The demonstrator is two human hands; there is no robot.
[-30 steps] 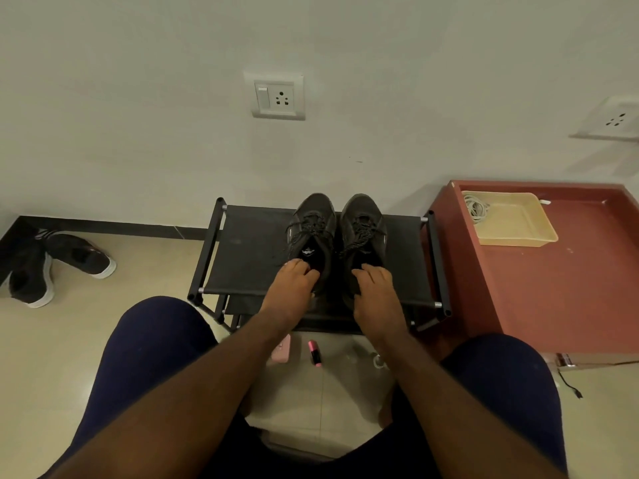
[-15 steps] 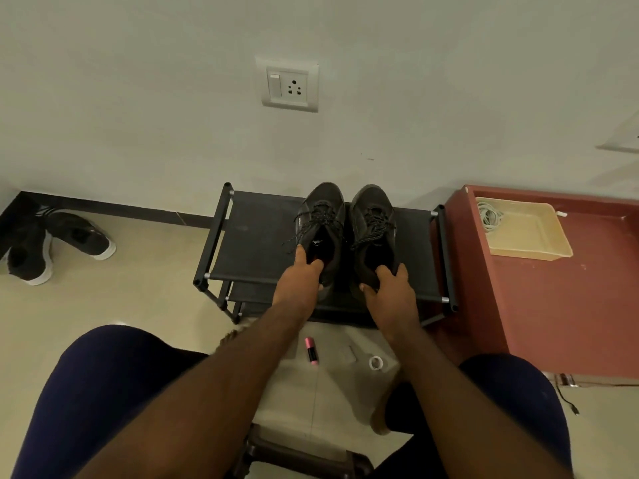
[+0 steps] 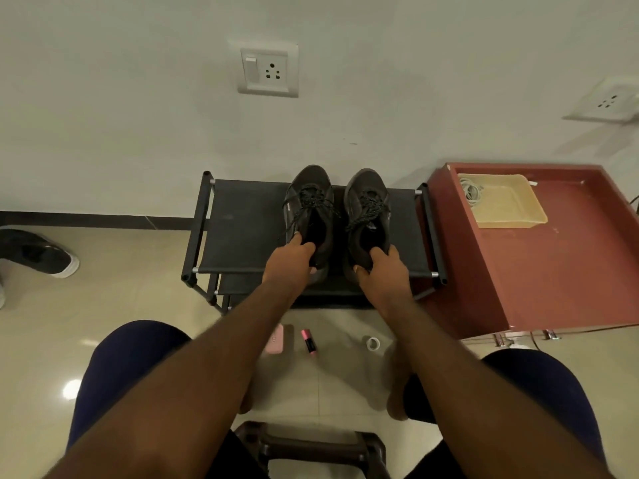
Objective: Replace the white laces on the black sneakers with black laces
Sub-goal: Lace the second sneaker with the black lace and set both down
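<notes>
Two hands, left hand [image 3: 288, 262] and right hand [image 3: 382, 271], and two black lace-up sneakers, left sneaker [image 3: 308, 209] and right sneaker [image 3: 367, 209], one in each set of fingers. Behind the fingers: one pink tube [image 3: 308, 342], one pink case [image 3: 277, 342], one white tape ring [image 3: 373, 343]. Rightward, one beige tray [image 3: 511, 221].

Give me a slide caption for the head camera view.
Seated person's left hand and right hand grip the heels of the black sneakers on a shoe rack.

A black fabric shoe rack [image 3: 242, 229] stands on the tiled floor [image 3: 131, 292] against the wall [image 3: 138, 115], its top shelf bearing the left sneaker [image 3: 309, 202] and right sneaker [image 3: 368, 202] side by side, toes toward the wall, right of its middle.
</notes>
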